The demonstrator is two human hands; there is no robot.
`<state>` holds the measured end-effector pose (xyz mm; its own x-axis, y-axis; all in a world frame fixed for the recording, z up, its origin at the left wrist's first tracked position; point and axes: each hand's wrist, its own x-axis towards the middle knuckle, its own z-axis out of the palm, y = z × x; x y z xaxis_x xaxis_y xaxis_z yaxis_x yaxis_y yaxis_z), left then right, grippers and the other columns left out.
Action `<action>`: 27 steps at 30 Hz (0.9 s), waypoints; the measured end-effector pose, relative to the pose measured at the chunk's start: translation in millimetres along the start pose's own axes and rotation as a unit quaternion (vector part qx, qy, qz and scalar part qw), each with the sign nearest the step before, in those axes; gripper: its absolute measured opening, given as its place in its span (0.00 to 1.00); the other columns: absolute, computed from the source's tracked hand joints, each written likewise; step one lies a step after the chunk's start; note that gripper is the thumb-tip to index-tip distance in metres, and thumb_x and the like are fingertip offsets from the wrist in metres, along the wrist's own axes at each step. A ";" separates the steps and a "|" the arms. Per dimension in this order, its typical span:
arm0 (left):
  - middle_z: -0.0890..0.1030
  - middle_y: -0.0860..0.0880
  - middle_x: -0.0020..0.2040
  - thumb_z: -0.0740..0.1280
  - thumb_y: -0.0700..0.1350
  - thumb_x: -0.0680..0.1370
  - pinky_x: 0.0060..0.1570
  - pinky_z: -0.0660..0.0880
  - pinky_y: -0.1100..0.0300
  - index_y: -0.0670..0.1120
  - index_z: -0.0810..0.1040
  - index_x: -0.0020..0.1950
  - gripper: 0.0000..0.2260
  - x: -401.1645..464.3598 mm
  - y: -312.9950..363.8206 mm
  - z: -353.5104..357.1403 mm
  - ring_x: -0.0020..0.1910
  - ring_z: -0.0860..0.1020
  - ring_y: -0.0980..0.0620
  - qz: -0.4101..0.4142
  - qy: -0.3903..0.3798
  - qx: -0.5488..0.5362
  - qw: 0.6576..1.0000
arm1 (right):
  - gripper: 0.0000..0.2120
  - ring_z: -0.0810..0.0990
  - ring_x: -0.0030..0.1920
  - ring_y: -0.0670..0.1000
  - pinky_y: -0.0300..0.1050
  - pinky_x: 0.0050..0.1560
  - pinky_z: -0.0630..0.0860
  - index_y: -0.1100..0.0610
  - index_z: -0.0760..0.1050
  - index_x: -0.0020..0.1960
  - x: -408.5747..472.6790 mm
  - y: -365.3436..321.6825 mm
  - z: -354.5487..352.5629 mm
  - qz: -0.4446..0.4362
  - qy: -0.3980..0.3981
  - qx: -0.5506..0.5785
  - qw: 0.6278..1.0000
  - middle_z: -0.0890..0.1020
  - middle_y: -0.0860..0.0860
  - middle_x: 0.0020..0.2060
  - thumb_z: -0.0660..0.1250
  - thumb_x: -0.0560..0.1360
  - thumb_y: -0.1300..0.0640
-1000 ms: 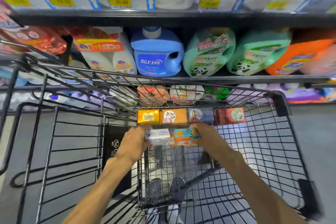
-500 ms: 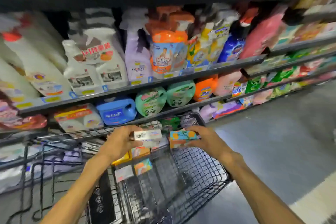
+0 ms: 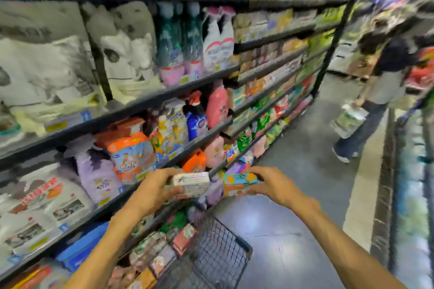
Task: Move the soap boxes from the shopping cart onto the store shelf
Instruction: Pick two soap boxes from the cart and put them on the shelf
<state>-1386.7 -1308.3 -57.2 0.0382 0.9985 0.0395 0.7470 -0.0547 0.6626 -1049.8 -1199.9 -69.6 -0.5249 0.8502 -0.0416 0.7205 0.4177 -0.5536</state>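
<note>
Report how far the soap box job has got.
Done: no soap box can be made out on the shelf yet. In hand: the left hand grips a white box and the right hand an orange-and-teal box, both lifted above the cart. Left: shelving both, plus the boxes blurred in the cart.

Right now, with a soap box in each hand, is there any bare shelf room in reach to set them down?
None plainly shows. The black metal shelf levels beside the left hand and right hand are packed with bottles and pouches to the front edge. The only bare patch is the grey aisle floor, between the shelving and the black wire shopping cart.
</note>
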 end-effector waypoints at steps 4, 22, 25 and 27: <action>0.85 0.58 0.50 0.76 0.42 0.73 0.49 0.73 0.69 0.54 0.81 0.58 0.16 42.0 55.6 12.3 0.50 0.80 0.66 0.051 -0.016 0.006 0.999 | 0.16 0.79 0.42 0.42 0.43 0.44 0.76 0.43 0.78 0.54 -28.3 28.6 -56.1 0.025 0.051 0.006 0.998 0.82 0.41 0.42 0.76 0.69 0.45; 0.85 0.56 0.53 0.74 0.48 0.72 0.54 0.79 0.51 0.51 0.80 0.61 0.18 270.3 271.2 150.8 0.50 0.83 0.59 0.139 -0.076 -0.042 0.987 | 0.17 0.82 0.46 0.44 0.52 0.49 0.80 0.44 0.78 0.58 -69.7 254.5 -278.4 0.096 0.164 0.003 0.982 0.83 0.44 0.47 0.75 0.70 0.47; 0.84 0.57 0.52 0.74 0.43 0.75 0.45 0.75 0.66 0.53 0.79 0.61 0.16 311.2 307.8 171.1 0.46 0.81 0.66 0.145 -0.069 -0.019 0.987 | 0.17 0.82 0.47 0.45 0.53 0.50 0.80 0.44 0.78 0.58 -68.8 291.0 -312.4 0.096 0.176 0.016 0.980 0.84 0.44 0.47 0.75 0.71 0.48; 0.84 0.58 0.51 0.74 0.43 0.75 0.47 0.75 0.63 0.55 0.79 0.60 0.15 336.9 329.1 181.5 0.47 0.81 0.65 0.158 -0.070 -0.014 0.985 | 0.16 0.82 0.46 0.46 0.56 0.50 0.79 0.44 0.77 0.57 -65.5 312.5 -334.1 0.091 0.183 0.013 0.979 0.84 0.45 0.46 0.75 0.71 0.47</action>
<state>-1007.5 -989.2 38.4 0.3582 0.9222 0.1456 0.6643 -0.3613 0.6543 -638.9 -1017.9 38.0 -0.1876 0.9696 0.1571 0.7732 0.2444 -0.5852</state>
